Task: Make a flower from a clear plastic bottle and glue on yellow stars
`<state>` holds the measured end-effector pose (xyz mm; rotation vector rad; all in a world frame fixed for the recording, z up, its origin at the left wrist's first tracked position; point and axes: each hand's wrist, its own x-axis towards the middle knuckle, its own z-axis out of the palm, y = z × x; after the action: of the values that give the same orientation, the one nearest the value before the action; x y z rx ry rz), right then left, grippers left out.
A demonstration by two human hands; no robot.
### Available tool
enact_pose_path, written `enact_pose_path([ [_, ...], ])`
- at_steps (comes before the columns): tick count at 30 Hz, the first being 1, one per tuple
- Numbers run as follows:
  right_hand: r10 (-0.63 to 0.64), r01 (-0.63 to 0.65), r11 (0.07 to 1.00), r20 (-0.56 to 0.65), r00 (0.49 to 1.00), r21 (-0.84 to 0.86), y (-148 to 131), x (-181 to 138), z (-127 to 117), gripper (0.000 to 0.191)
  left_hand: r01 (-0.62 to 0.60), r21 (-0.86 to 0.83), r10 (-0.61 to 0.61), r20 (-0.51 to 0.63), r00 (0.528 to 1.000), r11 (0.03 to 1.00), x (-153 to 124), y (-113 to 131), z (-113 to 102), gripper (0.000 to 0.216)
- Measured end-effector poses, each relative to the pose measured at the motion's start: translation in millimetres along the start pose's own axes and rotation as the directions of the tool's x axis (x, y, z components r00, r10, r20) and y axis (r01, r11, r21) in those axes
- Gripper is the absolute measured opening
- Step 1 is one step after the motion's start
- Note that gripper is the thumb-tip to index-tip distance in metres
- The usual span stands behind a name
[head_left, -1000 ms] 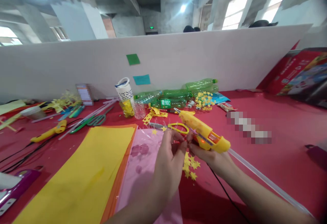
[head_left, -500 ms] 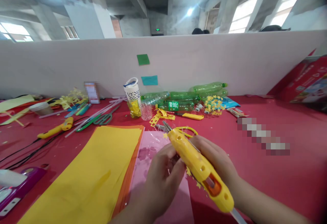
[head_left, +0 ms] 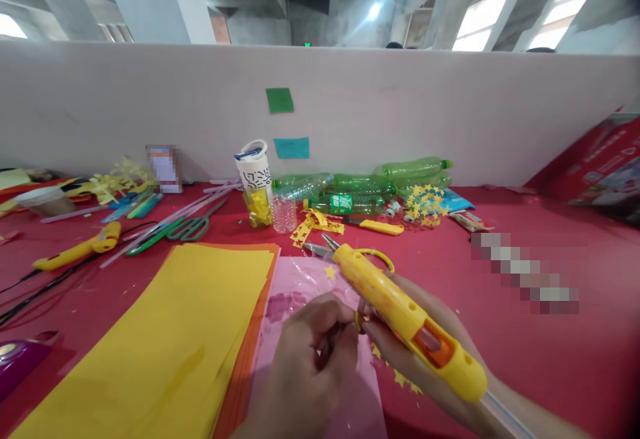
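Observation:
My right hand (head_left: 425, 352) grips a yellow hot glue gun (head_left: 400, 312) whose metal nozzle points up and left over a pink sheet (head_left: 310, 332). A clear glue stick pokes out of the gun's back end. My left hand (head_left: 305, 365) is closed in a pinch right beside the gun's trigger area, holding something small that I cannot make out. Small yellow paper stars (head_left: 403, 379) lie on the red table (head_left: 525, 372) under my right hand. Yellow-handled scissors (head_left: 373, 255) lie just beyond the gun's nozzle.
Yellow and orange paper sheets (head_left: 165, 345) lie at the left. Green plastic bottles (head_left: 380, 185), a white cup (head_left: 254, 172), green scissors (head_left: 185, 229), a second yellow glue gun (head_left: 80, 251) with black cable and more yellow stars (head_left: 425, 202) sit further back before a white partition (head_left: 450, 112). A red box (head_left: 600, 165) leans at the right.
The glue gun swung from lying across to pointing up-left and came nearer with my right hand. My left hand dropped lower and closed into a pinch by the gun.

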<state>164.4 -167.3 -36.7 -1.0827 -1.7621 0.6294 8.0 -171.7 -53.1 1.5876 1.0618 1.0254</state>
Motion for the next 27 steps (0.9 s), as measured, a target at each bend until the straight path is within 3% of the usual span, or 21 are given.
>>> enact_pose_path([
  [5,0.025,-0.028,0.999,-0.067,0.997,-0.044,-9,-2,2,0.009,-0.084,0.060,0.083,0.018,0.996,0.995,-3,0,0,0.017],
  [13,0.117,-0.118,0.993,-0.047,0.992,-0.008,-14,-9,-2,0.017,-0.175,0.091,0.175,0.005,0.985,0.980,-7,6,2,0.021],
  [16,0.109,-0.109,0.994,-0.058,0.992,0.002,-9,-11,-14,0.007,-0.271,0.168,0.286,-0.070,0.956,0.948,-5,10,-8,0.017],
  [18,0.149,-0.150,0.987,0.009,0.989,0.062,-3,-14,-22,0.030,-0.299,0.217,0.336,-0.158,0.929,0.929,-1,12,-18,0.015],
  [20,0.179,-0.189,0.974,0.088,0.980,0.128,5,-16,-27,0.033,-0.255,0.256,0.316,-0.235,0.919,0.932,3,12,-26,0.013],
  [24,0.060,-0.077,0.992,0.169,0.984,0.097,10,-17,-29,0.009,-0.188,0.318,0.281,-0.278,0.918,0.929,9,5,-31,0.010],
  [27,-0.031,0.026,0.999,0.159,0.987,0.036,9,-16,-27,0.004,-0.187,0.375,0.297,-0.262,0.918,0.908,10,1,-29,0.010],
])
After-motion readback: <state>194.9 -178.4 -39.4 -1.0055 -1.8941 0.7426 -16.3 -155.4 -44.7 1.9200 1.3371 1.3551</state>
